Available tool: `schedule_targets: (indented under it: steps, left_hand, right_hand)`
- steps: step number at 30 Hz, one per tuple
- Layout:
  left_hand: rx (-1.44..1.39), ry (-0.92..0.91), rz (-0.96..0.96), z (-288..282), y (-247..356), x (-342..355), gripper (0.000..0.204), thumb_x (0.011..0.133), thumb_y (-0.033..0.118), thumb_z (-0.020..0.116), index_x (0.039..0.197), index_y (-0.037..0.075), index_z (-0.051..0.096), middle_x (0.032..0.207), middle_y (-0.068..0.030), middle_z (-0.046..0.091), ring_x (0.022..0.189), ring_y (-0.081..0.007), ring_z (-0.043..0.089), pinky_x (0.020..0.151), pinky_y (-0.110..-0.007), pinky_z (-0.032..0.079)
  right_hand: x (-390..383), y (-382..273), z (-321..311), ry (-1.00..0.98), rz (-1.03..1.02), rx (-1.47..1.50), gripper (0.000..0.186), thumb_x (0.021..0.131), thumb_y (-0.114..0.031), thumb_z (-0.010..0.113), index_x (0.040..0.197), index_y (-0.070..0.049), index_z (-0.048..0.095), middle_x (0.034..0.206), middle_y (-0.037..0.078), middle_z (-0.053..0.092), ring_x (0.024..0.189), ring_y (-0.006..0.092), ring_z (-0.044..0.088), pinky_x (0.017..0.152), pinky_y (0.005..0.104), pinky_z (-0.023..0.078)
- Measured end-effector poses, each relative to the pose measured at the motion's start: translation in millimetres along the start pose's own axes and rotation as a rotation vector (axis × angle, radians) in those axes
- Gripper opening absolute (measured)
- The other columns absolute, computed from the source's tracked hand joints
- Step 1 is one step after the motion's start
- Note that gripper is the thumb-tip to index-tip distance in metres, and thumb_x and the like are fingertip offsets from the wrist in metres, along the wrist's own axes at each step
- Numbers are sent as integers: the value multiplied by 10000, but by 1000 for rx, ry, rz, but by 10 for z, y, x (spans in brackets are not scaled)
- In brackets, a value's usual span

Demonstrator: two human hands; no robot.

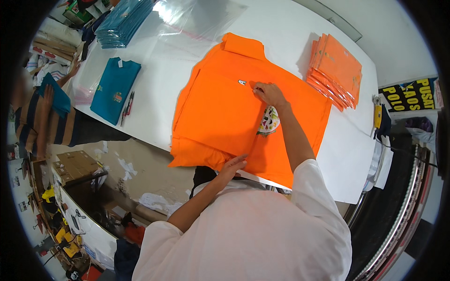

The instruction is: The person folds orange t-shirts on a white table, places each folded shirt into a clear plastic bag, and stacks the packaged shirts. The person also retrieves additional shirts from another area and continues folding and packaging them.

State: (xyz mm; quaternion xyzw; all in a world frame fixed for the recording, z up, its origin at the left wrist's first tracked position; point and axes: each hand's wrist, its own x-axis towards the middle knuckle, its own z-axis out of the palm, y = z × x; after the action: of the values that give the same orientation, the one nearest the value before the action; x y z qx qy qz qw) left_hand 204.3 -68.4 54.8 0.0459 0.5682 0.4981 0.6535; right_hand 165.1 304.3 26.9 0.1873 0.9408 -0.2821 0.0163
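Observation:
An orange shirt [220, 107] lies spread over the white table in front of me, partly folded, its layers overlapping on the left. A small white letter shows near its middle, and a round colourful print lies partly under my right forearm. My right hand [270, 95] is closed, its fingertips pinching the cloth beside the letter. At the near edge, my left hand [233, 167] grips the shirt's cloth close to the table's rim. Between the two hands runs a raised fold with a shadow along it.
Orange shirts in clear bags [337, 70] are stacked at the right. A folded teal shirt [115, 91], pens [127, 108], clear plastic bags [192, 18] and a teal stack [123, 23] occupy the left side. Another person [51, 117] at far left holds teal cloth.

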Motion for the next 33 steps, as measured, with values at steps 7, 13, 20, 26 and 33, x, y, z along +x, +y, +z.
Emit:
schedule_targets:
  steps: [7,13,20,26,33]
  left_hand:
    - [678,229,510,-620,627,712,408,1048,348,591,1317,49,660,1063,-72,739,1065,-259,683,855,-410,532]
    - [1466,683,961,-1284,1621,1519,591,1075,404,478,1536,35,456,1660,-129,359,1545,-360,271,1259,-559,183]
    - [1778,876,652,-1530,1338,1291,689,1077,511,408,1618,87,353,1727,-72,236,1601,-304,156,1271,-619,71]
    - [1662,516,700,-1826,842,405,672,1084,477,406,1598,44,381,1735,-96,197,1601,-345,128,1256,-652,48]
    - [1534,901,558,-2536,809,-125,561,1059,295,481,1538,4,447,1711,-161,232,1591,-414,116,1207,-724,48]
  right_hand:
    - [-227,-647,707,543,148,-32,389,1017,-305,602,1323,-66,621,1464,133,565,1336,356,527,1104,551,398]
    - [-239,-1183,1058,473,368,-218,632,1102,-435,381,1602,-48,348,1691,152,286,1578,337,218,1265,582,170]
    - [-706,-1039,1221,555,851,-233,671,1105,-468,350,1621,-41,308,1709,131,260,1580,361,201,1250,612,146]
    - [-1332,-1700,1609,462,705,-359,590,1082,-421,430,1575,-97,431,1668,176,333,1542,426,266,1208,657,190]
    - [-1153,-1279,1429,749,725,-344,466,1030,-290,562,1464,-119,546,1534,185,486,1433,423,416,1156,626,288]
